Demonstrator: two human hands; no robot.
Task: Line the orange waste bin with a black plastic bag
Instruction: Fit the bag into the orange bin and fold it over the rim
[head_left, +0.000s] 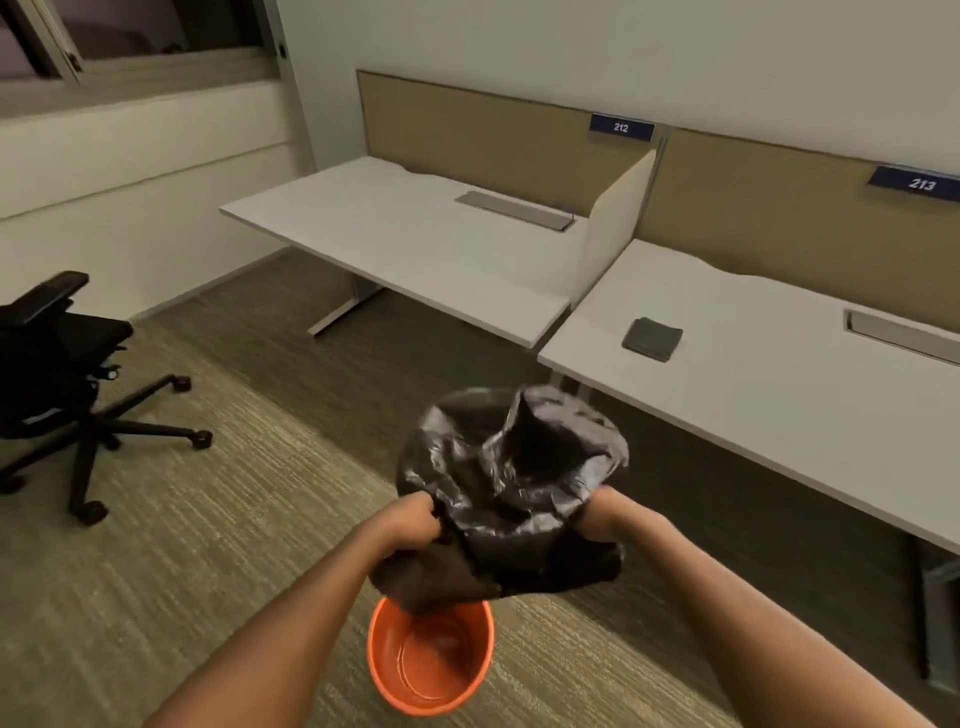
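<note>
An orange waste bin (431, 670) stands upright on the carpet below my arms, with nothing inside it. Above it I hold a black plastic bag (511, 483), puffed up with its mouth partly spread and facing away from me. My left hand (413, 522) grips the bag's near left edge. My right hand (605, 514) grips its right edge. The bag's lower end hangs over the bin's far rim and hides part of it.
Two white desks (415, 244) (779, 374) with tan partitions run along the wall ahead and to the right. A folded dark cloth (652, 339) lies on the nearer desk. A black office chair (67, 374) stands on the carpet at the left.
</note>
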